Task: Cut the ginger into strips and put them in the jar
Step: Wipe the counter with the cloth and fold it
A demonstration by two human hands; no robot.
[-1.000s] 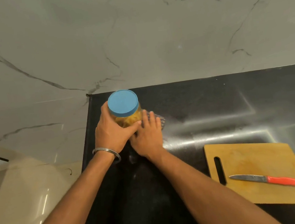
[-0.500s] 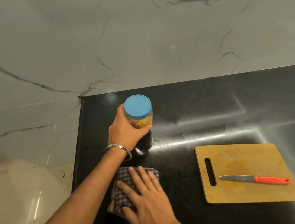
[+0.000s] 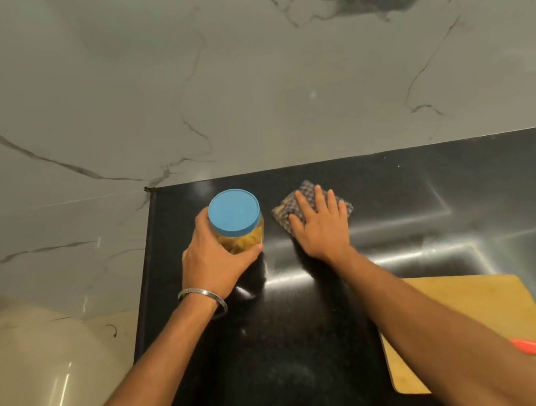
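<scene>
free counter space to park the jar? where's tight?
Bare black counter right of the checked cloth, back to the wall. Another open patch between the two forearms, in front of the jar. Tight: the gap between jar, gripped by the left hand, and cloth under the flat right hand. Cutting board partly covered by the right forearm.

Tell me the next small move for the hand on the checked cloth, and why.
Probably drag the cloth toward the near edge, wiping the counter beside the jar. The right hand lies flat on it with fingers straight, at the counter's far side, while the left hand grips the lidded jar, seemingly keeping it out of the way.
</scene>
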